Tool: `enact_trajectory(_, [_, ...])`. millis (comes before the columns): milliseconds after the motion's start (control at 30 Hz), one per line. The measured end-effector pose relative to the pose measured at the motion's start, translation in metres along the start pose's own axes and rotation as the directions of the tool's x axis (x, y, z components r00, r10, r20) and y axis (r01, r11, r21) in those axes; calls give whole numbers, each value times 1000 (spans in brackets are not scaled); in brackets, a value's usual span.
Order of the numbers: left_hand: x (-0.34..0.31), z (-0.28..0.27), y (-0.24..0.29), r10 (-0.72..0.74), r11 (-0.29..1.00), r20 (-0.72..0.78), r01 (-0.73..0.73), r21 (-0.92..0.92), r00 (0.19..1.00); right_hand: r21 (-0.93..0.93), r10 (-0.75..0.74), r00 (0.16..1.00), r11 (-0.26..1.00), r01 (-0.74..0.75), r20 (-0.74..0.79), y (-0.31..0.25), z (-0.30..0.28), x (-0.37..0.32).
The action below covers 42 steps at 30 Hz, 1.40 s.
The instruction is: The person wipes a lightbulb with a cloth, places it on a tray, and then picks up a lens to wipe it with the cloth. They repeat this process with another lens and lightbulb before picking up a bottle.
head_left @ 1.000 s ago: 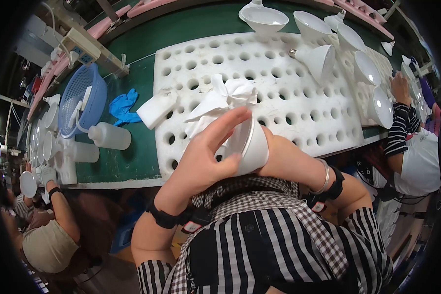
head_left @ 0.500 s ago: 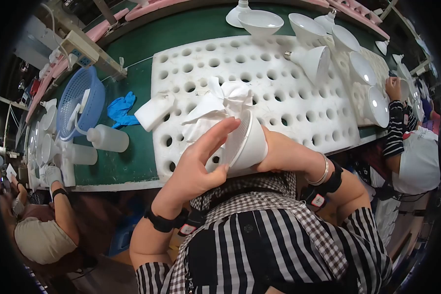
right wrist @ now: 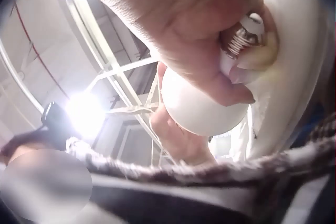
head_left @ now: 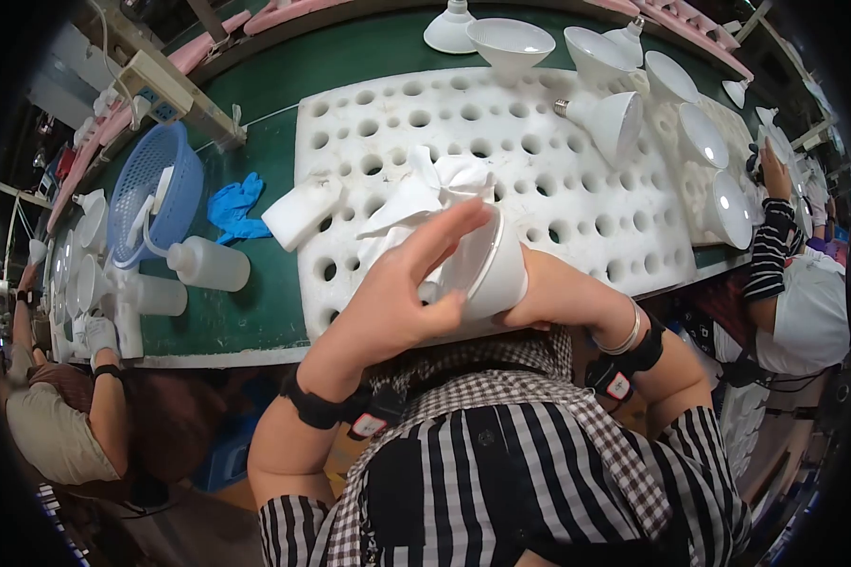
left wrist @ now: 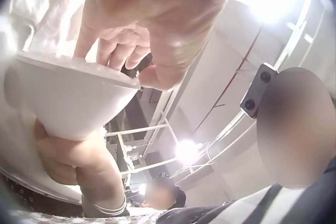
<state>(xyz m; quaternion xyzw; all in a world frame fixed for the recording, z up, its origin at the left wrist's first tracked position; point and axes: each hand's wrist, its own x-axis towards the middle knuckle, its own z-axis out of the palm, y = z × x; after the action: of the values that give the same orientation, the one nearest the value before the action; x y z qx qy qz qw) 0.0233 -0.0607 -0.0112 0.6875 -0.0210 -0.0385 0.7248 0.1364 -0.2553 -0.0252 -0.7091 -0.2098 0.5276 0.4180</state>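
Note:
In the head view a white cone-shaped lamp bulb (head_left: 501,279) is held tilted on its side before the apron, its wide face toward my left hand (head_left: 407,293). That hand's long fingers reach straight across the wide end, with the thumb by the rim. From the left wrist, the fingers (left wrist: 113,50) touch the bulb's broad end. My right hand (head_left: 572,293) grips the narrow neck from the other side. A metal screw base (right wrist: 242,40) shows among its curled fingers in the right wrist view. A crumpled white cloth (head_left: 435,184) lies just beyond the hands.
A white foam board (head_left: 558,151) full of holes covers the middle of the green table. On it lies another bulb (head_left: 615,123); several more stand along the back and right. At left are a blue basket (head_left: 184,189), blue glove (head_left: 236,208) and white bottle (head_left: 213,265). People work on both sides.
Both hands and the bulb shift slightly down then back up and right, the face tilting a little. The left thumb moves along the near rim. At the far left, a person's arm changes position.

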Motion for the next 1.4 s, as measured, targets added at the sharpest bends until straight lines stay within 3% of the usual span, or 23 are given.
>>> enact_trajectory(100, [-14,0,-17,66,990,-25,-69,-124,997,37,-59,998,998,59,5,7,0,4])
enact_trajectory(233, [-20,1,-25,97,984,-28,-100,-145,995,14,-10,999,1000,9,34,4,-2,4])
enact_trajectory(533, [-3,1,-8,69,994,14,-68,-87,998,-63,10,1000,998,-12,-29,0,3,3])
enact_trajectory(700, [-10,1,-18,110,983,-11,-110,-149,994,76,-19,998,997,14,62,3,-5,7])
enact_trajectory(833, [-17,-1,-24,122,979,-14,-123,-162,992,77,-27,997,997,21,68,5,-4,8])
enact_trajectory(1000, [-17,-4,-23,135,990,19,-134,-38,991,25,-24,999,999,23,33,4,-2,6])
enact_trajectory(1133, [1,1,-2,117,991,33,-115,-73,993,-30,-11,1000,999,10,-22,12,7,7])
enact_trajectory(1167, [7,2,4,108,994,40,-108,-25,993,-250,-279,954,937,245,-108,32,11,16])
enact_trajectory(1200, [10,3,7,100,995,46,-102,24,994,-470,-536,834,773,425,-129,31,15,18])
enact_trajectory(1233, [10,3,5,104,994,45,-106,23,994,-474,-537,834,771,425,-128,25,10,14])
enact_trajectory(1267, [9,3,0,101,995,36,-101,-16,994,-218,-273,959,943,252,-70,15,0,9])
enact_trajectory(1300, [8,1,-5,95,994,34,-93,-52,995,35,-11,998,999,9,58,4,-5,6])
enact_trajectory(1400, [-12,1,-17,90,992,-28,-92,-84,996,56,-14,993,998,7,114,6,-9,9])
